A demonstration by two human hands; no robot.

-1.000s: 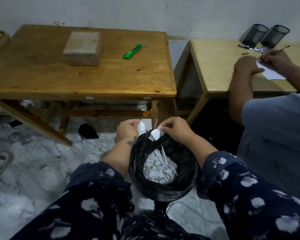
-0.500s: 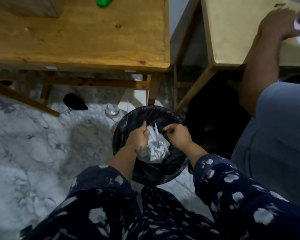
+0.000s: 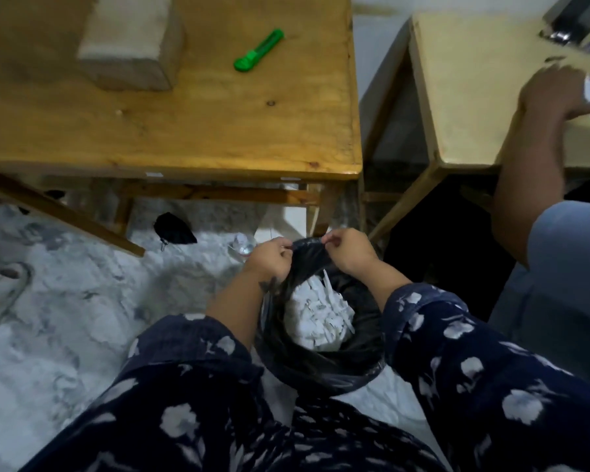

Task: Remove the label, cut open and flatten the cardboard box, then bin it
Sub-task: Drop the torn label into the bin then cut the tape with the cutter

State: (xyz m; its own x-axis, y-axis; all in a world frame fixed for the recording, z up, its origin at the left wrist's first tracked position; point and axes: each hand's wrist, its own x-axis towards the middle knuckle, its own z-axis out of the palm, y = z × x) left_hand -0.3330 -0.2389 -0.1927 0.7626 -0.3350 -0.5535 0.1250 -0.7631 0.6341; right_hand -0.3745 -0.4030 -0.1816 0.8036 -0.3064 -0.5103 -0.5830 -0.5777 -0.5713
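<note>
1. Black plastic bin liner [image 3: 307, 264] sits in a round bin on the marbled grey-white floor [image 3: 65, 318], just in front of the wooden tabletop's near right leg; its far edge is lifted into a peak.
2. The left hand [image 3: 269, 258] pinches the left side of that raised liner edge between thumb and fingers; the forearm bears a small dark mark near the wrist.
3. The right hand [image 3: 349, 248] pinches the right side of the same edge, fingers curled closed on the plastic. Both hands are near each other above the far rim.
4. White torn paper scraps [image 3: 317, 318] fill the bottom of the liner, below and between the two forearms.
5. Navy sleeves with pale floral print [image 3: 474, 369] cover both arms from the elbow down.
6. The brown cardboard box [image 3: 133, 39], still closed and upright, rests on the honey-coloured wooden tabletop [image 3: 218, 131], toward its far left.
7. A green plastic utility knife [image 3: 258, 51] lies on the same tabletop, to the right of the box and apart from it.
8. A second person's forearm and hand [image 3: 545, 97] rest on a paler tabletop [image 3: 464, 80] at right.
9. A pale sandal [image 3: 0, 291] and a small black object [image 3: 172, 228] lie on the floor at left.
</note>
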